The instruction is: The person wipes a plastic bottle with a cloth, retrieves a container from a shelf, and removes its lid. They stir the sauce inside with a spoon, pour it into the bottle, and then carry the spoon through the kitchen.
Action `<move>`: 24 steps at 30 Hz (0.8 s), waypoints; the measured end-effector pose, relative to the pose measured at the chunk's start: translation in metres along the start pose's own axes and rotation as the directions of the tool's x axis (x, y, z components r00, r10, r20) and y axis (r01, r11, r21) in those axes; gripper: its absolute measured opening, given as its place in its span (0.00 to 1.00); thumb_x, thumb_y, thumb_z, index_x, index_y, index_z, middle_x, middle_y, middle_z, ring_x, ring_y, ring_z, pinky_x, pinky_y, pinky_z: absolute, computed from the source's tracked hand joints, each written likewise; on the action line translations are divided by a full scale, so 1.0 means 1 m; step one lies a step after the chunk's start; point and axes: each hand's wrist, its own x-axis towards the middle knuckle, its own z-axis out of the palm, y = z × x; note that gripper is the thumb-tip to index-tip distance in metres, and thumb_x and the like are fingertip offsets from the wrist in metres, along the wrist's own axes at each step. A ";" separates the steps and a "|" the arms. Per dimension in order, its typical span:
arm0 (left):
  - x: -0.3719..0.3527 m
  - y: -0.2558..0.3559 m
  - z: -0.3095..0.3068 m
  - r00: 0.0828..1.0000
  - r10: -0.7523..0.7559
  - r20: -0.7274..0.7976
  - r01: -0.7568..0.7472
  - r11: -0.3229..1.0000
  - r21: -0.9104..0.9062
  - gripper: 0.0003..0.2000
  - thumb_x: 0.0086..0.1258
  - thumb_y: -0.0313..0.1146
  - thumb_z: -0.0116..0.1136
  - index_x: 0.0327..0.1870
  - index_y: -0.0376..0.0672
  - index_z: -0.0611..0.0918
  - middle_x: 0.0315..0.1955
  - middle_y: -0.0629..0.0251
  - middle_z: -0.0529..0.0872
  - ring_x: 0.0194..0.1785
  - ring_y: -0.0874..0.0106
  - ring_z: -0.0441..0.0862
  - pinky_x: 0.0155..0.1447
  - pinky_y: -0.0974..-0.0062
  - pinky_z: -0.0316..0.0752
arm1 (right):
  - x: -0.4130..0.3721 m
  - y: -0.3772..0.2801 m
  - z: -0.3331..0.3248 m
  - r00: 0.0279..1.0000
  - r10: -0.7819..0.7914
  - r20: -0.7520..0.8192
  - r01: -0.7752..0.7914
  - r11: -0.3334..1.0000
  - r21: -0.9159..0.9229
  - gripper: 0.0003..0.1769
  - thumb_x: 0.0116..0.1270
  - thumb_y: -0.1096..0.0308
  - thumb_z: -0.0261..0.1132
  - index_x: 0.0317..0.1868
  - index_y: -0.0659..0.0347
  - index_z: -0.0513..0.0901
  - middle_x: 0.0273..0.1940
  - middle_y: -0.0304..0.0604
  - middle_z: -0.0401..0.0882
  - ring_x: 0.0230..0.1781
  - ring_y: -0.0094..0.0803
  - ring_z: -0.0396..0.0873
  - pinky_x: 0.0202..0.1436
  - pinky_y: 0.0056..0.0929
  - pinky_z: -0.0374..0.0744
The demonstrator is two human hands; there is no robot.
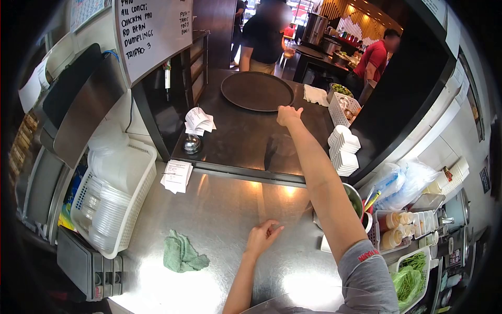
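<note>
My right hand (289, 115) reaches far forward over the dark pass shelf. Its fingers are folded at the near right rim of a round dark serving tray (256, 91), which lies flat on the shelf; the fingertips are hidden. Low over the steel counter (225, 209), my left hand (263, 236) has its fingers loosely bent and apart, with nothing in it. A crumpled green cloth (183, 252) lies on the counter to its left.
Paper slips (199, 121) and a metal call bell (192, 144) stand on the shelf's left. Stacked white cups (343, 152) line its right side. A white basket (130, 209) holds clear plastic lids. Beyond the shelf, a person in black (261, 39) stands near the tray.
</note>
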 end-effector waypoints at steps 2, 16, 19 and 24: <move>0.000 -0.003 0.001 1.000 0.004 0.004 -0.004 1.000 -0.004 0.10 0.58 0.34 0.65 0.35 0.40 0.81 0.15 0.66 0.77 0.18 0.78 0.72 0.24 0.79 0.69 | 0.000 0.000 0.000 1.000 0.005 0.011 -0.005 1.000 0.002 0.19 0.61 0.68 0.54 0.53 0.55 0.76 0.54 0.45 0.76 0.61 0.40 0.67 0.67 0.62 0.49; 0.001 -0.004 0.002 1.000 0.022 -0.004 -0.022 1.000 -0.008 0.10 0.58 0.34 0.65 0.35 0.40 0.81 0.14 0.67 0.75 0.17 0.78 0.71 0.24 0.79 0.68 | 0.004 -0.010 -0.005 0.996 0.082 -0.025 -0.068 0.935 0.347 0.28 0.61 0.61 0.59 0.62 0.52 0.67 0.62 0.43 0.67 0.65 0.39 0.61 0.65 0.58 0.54; 0.001 -0.004 0.002 1.000 0.018 -0.003 -0.018 1.000 -0.010 0.10 0.58 0.34 0.65 0.35 0.40 0.81 0.14 0.67 0.75 0.17 0.79 0.70 0.23 0.79 0.68 | 0.009 -0.016 -0.006 0.980 0.187 -0.065 -0.117 0.812 0.572 0.37 0.61 0.54 0.61 0.68 0.49 0.57 0.67 0.43 0.58 0.67 0.40 0.57 0.65 0.54 0.57; 0.001 -0.003 0.001 1.000 -0.005 0.023 0.005 1.000 0.025 0.10 0.58 0.35 0.65 0.35 0.40 0.81 0.14 0.66 0.76 0.17 0.77 0.72 0.24 0.78 0.69 | 0.037 -0.016 0.010 0.974 0.225 0.035 -0.195 0.745 0.638 0.41 0.59 0.50 0.63 0.69 0.48 0.54 0.68 0.42 0.53 0.68 0.42 0.54 0.65 0.50 0.61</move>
